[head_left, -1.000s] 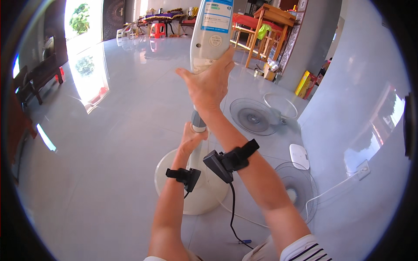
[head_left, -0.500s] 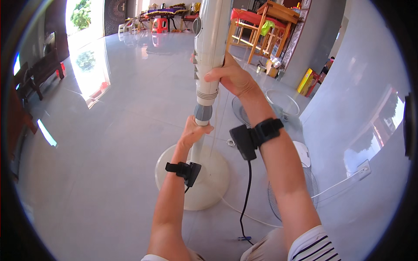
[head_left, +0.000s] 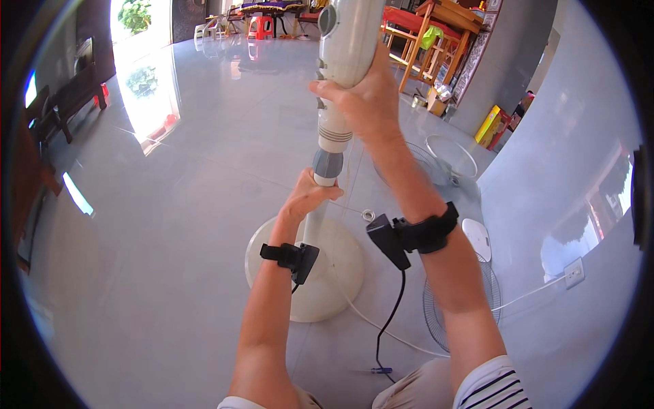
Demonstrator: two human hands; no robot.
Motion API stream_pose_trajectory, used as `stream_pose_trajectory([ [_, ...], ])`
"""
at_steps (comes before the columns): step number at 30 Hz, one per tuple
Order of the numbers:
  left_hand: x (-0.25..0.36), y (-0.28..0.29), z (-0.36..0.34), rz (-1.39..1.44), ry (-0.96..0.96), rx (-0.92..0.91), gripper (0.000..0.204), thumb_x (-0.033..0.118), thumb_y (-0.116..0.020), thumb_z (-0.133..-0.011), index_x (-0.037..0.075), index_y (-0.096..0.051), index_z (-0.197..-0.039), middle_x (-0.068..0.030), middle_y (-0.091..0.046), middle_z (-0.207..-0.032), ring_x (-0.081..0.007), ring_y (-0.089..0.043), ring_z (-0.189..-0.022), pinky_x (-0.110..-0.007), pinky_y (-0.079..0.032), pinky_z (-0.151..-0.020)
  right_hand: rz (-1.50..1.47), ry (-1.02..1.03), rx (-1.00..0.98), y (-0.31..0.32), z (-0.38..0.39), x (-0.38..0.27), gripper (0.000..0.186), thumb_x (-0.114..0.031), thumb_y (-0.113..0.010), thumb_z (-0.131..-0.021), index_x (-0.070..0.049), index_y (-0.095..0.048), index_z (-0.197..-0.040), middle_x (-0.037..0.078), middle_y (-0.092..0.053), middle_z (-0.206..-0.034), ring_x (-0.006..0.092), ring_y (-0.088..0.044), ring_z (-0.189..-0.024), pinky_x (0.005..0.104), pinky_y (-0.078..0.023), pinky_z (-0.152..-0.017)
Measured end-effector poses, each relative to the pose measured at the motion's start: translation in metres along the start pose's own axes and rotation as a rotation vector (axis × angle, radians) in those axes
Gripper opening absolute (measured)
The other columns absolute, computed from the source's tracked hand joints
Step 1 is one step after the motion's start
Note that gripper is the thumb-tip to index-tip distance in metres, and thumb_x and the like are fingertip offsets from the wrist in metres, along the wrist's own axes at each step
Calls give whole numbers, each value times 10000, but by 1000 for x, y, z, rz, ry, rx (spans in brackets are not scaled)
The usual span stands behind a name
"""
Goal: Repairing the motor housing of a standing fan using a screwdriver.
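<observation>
A pale pedestal fan stand rises in front of me, its round base (head_left: 344, 290) flat on the floor. My left hand (head_left: 306, 198) is wrapped round the pole (head_left: 315, 226), just under the grey collar (head_left: 328, 163). Higher up, my right hand (head_left: 368, 102) grips the upper housing (head_left: 349, 58) from the right, its thumb lying across the front near the side buttons. The top of the housing runs out of view. Both wrists carry black strapped devices.
A wire fan grille (head_left: 443, 307) lies by the right wall, near a white flat panel (head_left: 476, 238). Further off is another round grille (head_left: 409, 167). A small ring (head_left: 368, 215) and a screwdriver (head_left: 381, 371) lie on the floor. A white cord reaches the wall socket (head_left: 574, 271).
My right hand has shifted on the housing, its thumb now further across the front and over the buttons. The left hand keeps its place on the pole. The whole view has moved slightly.
</observation>
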State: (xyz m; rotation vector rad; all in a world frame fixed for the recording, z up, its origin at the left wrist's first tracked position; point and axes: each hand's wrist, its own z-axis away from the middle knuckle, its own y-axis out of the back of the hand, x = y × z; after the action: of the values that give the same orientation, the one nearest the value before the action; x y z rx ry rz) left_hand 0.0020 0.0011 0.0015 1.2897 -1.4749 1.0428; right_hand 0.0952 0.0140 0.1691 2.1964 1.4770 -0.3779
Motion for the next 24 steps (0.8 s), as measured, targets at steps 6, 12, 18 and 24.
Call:
stream_pose_trajectory([
  [6,2,0,0,5,15,-44,150,118,-701,-618,85,-566,-675,-4,-559,-657,-106,-529,-632,-264,-401,-606,-419,-93,-583,41,-28,16,537,-119,-777,-613,-56,-540,-1091,83,-642,-973,201,-592,-961,350,-447,-873],
  [12,3,-1,-1,-11,12,-53,147,123,-706,-614,87,-576,-674,2,-569,-671,-110,-524,-656,-271,-402,-628,-909,-260,-908,39,-41,61,510,-45,-722,-658,-50,-570,-1145,54,-626,-1069,181,-577,-1001,339,-427,-929],
  [18,8,-3,0,-27,13,-18,132,73,-701,-615,54,-574,-644,-7,-560,-637,-109,-529,-622,-271,-419,-604,-1141,-332,-938,35,-30,63,499,-50,-672,-712,-47,-535,-1192,64,-601,-1125,188,-560,-1049,353,-418,-946],
  [24,6,0,3,12,2,-43,137,74,-704,-620,52,-571,-647,-17,-566,-632,-115,-538,-610,-273,-425,-592,-922,-527,-658,47,21,40,479,-89,-637,-788,-35,-480,-1237,75,-563,-1174,190,-548,-1063,382,-425,-942],
])
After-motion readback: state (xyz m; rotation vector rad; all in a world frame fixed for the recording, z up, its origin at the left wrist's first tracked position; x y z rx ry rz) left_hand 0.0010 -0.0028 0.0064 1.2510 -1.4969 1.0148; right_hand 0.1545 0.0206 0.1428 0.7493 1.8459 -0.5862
